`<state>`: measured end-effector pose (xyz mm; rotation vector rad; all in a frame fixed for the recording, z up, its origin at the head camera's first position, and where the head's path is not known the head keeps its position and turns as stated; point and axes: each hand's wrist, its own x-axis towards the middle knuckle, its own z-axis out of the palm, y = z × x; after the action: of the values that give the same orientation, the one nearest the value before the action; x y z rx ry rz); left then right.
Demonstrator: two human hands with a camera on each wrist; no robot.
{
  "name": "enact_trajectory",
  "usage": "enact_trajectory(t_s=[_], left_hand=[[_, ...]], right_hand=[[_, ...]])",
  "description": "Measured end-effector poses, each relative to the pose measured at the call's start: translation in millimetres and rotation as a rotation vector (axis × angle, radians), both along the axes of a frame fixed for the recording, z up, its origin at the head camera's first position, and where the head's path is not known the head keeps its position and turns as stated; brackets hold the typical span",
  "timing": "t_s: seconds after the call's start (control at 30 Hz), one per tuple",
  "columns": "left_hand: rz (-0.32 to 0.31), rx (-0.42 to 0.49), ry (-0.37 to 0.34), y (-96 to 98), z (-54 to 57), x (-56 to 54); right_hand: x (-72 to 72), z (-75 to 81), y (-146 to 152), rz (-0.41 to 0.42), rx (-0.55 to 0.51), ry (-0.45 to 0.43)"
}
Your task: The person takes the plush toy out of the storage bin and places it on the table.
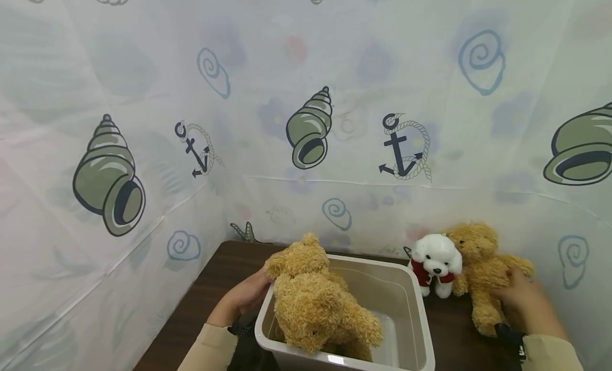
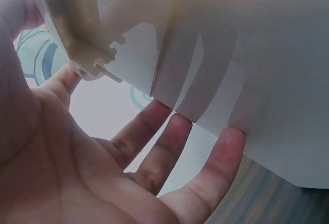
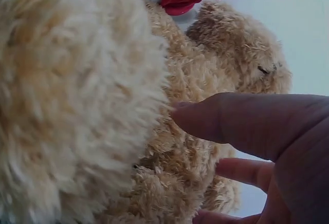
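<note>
A beige plastic bin [image 1: 416, 307] stands on the table in front of me. My left hand [image 1: 251, 294] grips its left side by the rim; in the left wrist view the fingers [image 2: 218, 157] lie along the outer wall. Curly golden-brown plush [image 1: 306, 302] fills the bin's left part and rises above the rim. To the right of the bin, a golden-brown teddy bear [image 1: 480, 270] leans by the back wall. My right hand [image 1: 518, 294] is at this bear's side, its thumb [image 3: 231, 121] straight across the belly and the other fingers extended along the flank.
A white plush dog [image 1: 436, 259] in a red vest stands between the bin and the teddy bear. Dark wooden table surface [image 1: 220, 275] shows left of the bin. A cloth backdrop [image 1: 258, 148] printed with shells and anchors hangs behind and on the left.
</note>
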<state>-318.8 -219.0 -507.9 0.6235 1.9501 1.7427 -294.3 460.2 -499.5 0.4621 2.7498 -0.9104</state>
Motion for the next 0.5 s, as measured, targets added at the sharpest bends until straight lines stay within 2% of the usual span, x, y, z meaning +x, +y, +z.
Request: enact_trajectory(t_s=[0.3,0.43,0.5], left_hand=[[-0.007,0.009,-0.005,0.2,0.2,1.3],[-0.009,0.011,-0.006,0.2,0.7,1.1],[-0.008,0.01,-0.007,0.1,1.1,0.6]], right_hand=[[7.2,4.5,-9.7,-0.049,0.045,0.052],[16.1,17.3,-17.9,-0.058,0.088,0.078],[21.3,27.4,-22.0,-0.049,0.118,0.118]])
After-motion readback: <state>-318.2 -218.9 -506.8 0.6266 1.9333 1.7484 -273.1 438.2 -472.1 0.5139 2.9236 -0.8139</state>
